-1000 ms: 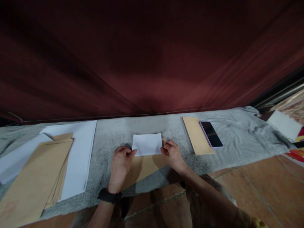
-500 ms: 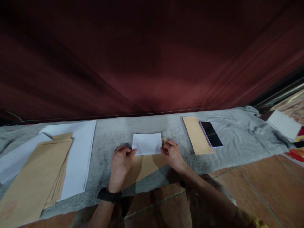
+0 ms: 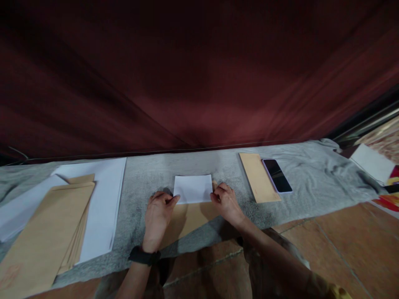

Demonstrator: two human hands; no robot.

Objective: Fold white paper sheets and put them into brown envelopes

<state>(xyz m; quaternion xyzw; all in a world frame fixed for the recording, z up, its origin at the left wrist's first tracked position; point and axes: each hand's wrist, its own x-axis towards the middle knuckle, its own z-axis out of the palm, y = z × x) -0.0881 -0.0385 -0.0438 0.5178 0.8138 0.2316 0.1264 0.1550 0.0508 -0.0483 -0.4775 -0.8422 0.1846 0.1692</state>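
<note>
Head view, with twelve o'clock pointing straight away from the person: the left hand has its thumb and fingers drawn together at the near-left corner of a white rectangular sheet of paper, and the right hand pinches at the near-right corner. The sheet lies between the hands and just beyond, at one o'clock from the left and eleven from the right; its visible part runs longest from nine to three, and both hands are equally near. At its six o'clock a flat brown paper envelope meets its near edge; whether the sheet is tucked inside or on top, or the fingers also catch the envelope, I cannot tell.

At two o'clock from the right hand lies a slim tan envelope, with a dark-screened phone close along its right side. Toward nine, well apart from the left hand, a fanned stack of brown envelopes overlaps large white sheets. Everything rests on a grey cloth-covered worktop; a dark red curtain hangs at twelve.
</note>
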